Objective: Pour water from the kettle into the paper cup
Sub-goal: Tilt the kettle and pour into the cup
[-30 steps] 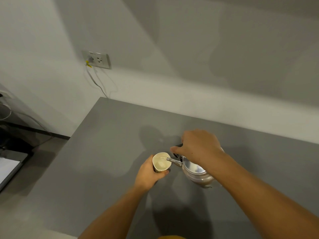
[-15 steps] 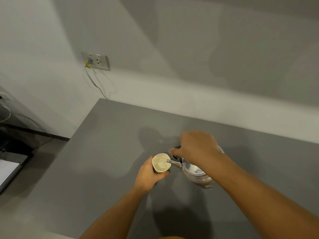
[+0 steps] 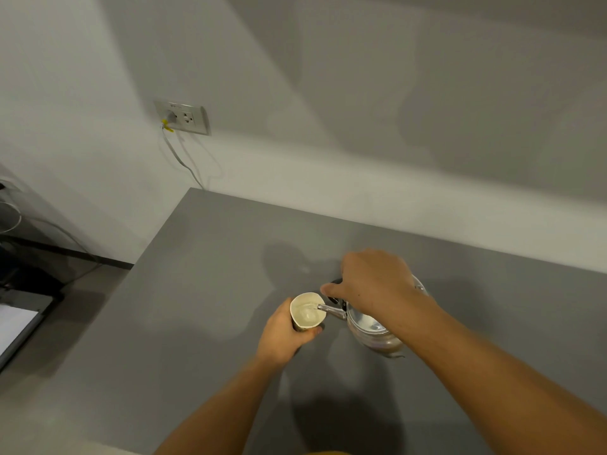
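A grey table [image 3: 203,290] fills the lower two thirds of the frame, backed by a pale wall [image 3: 361,93] with a wall socket [image 3: 184,117] at upper left and a cable [image 3: 179,156] trailing down from it. A dark stand with a white sheet sits at the far left edge.

Just below and right of centre, the kettle [image 3: 369,326], a small metal one, is tipped toward the left of the frame. The right hand [image 3: 374,284] covers its top, fingers curled closed around what seems to be the dark handle. Its spout [image 3: 330,310] reaches over the rim of the paper cup [image 3: 307,311], which sits just left of the kettle with pale liquid visible inside. The left hand [image 3: 284,334] wraps the cup's side, fingers pressed around it and the thumb tip showing at the lower right of the rim.

The rim looks squeezed out of round, so the main risk seems to be the grip: a tighter squeeze could buckle the thin wall and push water over the edge. Tipping the kettle further could overfill the cup or run water onto the holding fingers, and hot water would make that worse. Whether the cup stands on the table or is lifted cannot be told.
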`<state>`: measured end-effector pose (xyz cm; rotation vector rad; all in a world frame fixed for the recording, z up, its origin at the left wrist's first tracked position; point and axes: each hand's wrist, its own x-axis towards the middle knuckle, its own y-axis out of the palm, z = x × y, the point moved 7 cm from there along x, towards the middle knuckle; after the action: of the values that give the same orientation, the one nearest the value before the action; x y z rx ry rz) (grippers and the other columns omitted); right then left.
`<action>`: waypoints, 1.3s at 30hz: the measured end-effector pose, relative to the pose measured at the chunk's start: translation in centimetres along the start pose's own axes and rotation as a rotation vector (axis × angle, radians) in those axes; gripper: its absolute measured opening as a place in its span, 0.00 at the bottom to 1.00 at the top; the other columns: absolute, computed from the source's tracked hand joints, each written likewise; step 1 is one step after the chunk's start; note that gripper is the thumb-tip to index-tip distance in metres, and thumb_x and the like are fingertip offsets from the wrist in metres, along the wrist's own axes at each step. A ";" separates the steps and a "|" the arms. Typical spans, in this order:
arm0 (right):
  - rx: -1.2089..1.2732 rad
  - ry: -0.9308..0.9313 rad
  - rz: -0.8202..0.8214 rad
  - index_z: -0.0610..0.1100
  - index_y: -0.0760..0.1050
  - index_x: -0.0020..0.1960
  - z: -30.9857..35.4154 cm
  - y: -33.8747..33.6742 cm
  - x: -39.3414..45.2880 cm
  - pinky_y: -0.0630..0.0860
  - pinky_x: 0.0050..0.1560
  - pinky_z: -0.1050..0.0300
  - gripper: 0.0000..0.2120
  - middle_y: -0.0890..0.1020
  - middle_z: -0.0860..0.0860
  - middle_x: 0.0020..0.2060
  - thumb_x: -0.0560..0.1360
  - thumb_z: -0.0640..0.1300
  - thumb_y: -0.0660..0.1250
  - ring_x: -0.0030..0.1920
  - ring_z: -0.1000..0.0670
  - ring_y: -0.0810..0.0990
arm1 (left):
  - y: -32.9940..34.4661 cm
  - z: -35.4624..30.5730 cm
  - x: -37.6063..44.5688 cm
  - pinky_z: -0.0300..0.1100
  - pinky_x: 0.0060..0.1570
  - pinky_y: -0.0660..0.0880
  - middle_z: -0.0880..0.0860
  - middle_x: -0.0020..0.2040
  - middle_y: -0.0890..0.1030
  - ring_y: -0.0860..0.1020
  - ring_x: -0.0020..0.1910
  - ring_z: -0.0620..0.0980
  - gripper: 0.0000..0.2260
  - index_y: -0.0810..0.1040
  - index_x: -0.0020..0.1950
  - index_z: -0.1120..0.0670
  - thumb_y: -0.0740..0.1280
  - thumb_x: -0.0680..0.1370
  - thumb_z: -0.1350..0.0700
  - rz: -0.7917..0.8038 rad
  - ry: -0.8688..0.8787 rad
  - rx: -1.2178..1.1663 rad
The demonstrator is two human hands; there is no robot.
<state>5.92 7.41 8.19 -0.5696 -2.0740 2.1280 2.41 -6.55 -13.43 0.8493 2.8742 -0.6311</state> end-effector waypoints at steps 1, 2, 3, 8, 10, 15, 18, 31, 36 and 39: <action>-0.002 0.002 0.000 0.47 0.68 0.27 0.0 0.0 0.0 0.65 0.28 0.58 0.21 0.74 0.51 0.24 0.70 0.58 0.69 0.27 0.51 0.71 | 0.0 0.0 0.0 0.24 0.43 0.73 0.35 0.51 0.84 0.82 0.52 0.34 0.24 0.79 0.59 0.40 0.82 0.66 0.46 -0.001 0.003 -0.003; -0.005 0.005 -0.002 0.47 0.68 0.27 0.0 0.0 0.0 0.64 0.27 0.58 0.21 0.73 0.51 0.25 0.70 0.59 0.69 0.26 0.51 0.70 | 0.0 -0.1 0.0 0.24 0.44 0.73 0.35 0.51 0.84 0.82 0.52 0.34 0.24 0.79 0.59 0.40 0.82 0.66 0.46 -0.002 0.005 -0.005; -0.009 0.009 -0.005 0.47 0.68 0.27 0.0 0.0 0.0 0.63 0.27 0.58 0.21 0.73 0.51 0.25 0.70 0.59 0.69 0.26 0.51 0.70 | 0.0 -0.1 0.0 0.24 0.44 0.73 0.35 0.51 0.84 0.82 0.51 0.35 0.24 0.79 0.59 0.40 0.82 0.66 0.46 -0.003 0.006 -0.005; -0.014 0.008 -0.010 0.48 0.67 0.27 0.0 0.0 0.1 0.61 0.26 0.58 0.21 0.72 0.51 0.25 0.70 0.59 0.69 0.26 0.51 0.69 | 0.0 0.0 -0.1 0.24 0.43 0.73 0.35 0.51 0.84 0.82 0.50 0.34 0.24 0.79 0.59 0.40 0.82 0.66 0.46 0.001 0.005 -0.008; -0.014 0.006 -0.009 0.48 0.67 0.28 0.1 0.0 0.1 0.61 0.26 0.58 0.21 0.72 0.51 0.25 0.71 0.59 0.69 0.26 0.51 0.68 | 0.0 -0.1 -0.1 0.23 0.44 0.72 0.33 0.51 0.84 0.81 0.51 0.33 0.24 0.79 0.59 0.40 0.82 0.66 0.46 0.000 0.004 -0.011; -0.013 0.007 -0.015 0.48 0.66 0.28 0.1 0.0 0.1 0.60 0.26 0.58 0.21 0.71 0.51 0.26 0.70 0.59 0.69 0.26 0.51 0.68 | -0.1 0.0 -0.1 0.24 0.44 0.73 0.34 0.51 0.84 0.81 0.51 0.33 0.24 0.79 0.59 0.40 0.82 0.65 0.46 -0.003 0.001 -0.016; -0.015 0.012 -0.009 0.48 0.66 0.27 0.2 0.1 0.2 0.60 0.26 0.58 0.21 0.71 0.51 0.27 0.70 0.59 0.69 0.26 0.51 0.68 | 0.0 0.0 -0.1 0.26 0.43 0.74 0.36 0.52 0.85 0.82 0.51 0.34 0.25 0.78 0.59 0.40 0.82 0.66 0.45 0.003 -0.005 -0.021; -0.036 0.007 -0.006 0.48 0.65 0.27 0.6 0.1 0.3 0.59 0.26 0.58 0.22 0.71 0.51 0.26 0.70 0.59 0.69 0.25 0.51 0.67 | 0.1 0.0 -0.1 0.26 0.42 0.75 0.35 0.50 0.84 0.82 0.49 0.35 0.24 0.78 0.58 0.39 0.81 0.65 0.44 0.000 -0.012 -0.028; -0.035 0.010 0.000 0.48 0.66 0.27 0.7 0.1 0.3 0.59 0.26 0.58 0.21 0.71 0.51 0.26 0.70 0.58 0.69 0.25 0.51 0.67 | 0.1 0.0 -0.2 0.25 0.43 0.74 0.36 0.51 0.84 0.82 0.51 0.35 0.24 0.78 0.59 0.40 0.81 0.65 0.45 0.004 -0.007 -0.025; -0.038 0.014 0.005 0.48 0.65 0.27 0.7 0.1 0.3 0.59 0.26 0.58 0.21 0.71 0.51 0.26 0.70 0.58 0.69 0.25 0.51 0.66 | 0.1 0.0 -0.1 0.24 0.44 0.73 0.35 0.51 0.84 0.82 0.51 0.34 0.24 0.79 0.59 0.40 0.81 0.65 0.45 0.001 -0.001 -0.032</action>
<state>5.44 6.79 8.06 -0.5922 -2.1121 2.0854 2.56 -6.57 -13.43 0.8461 2.8747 -0.5838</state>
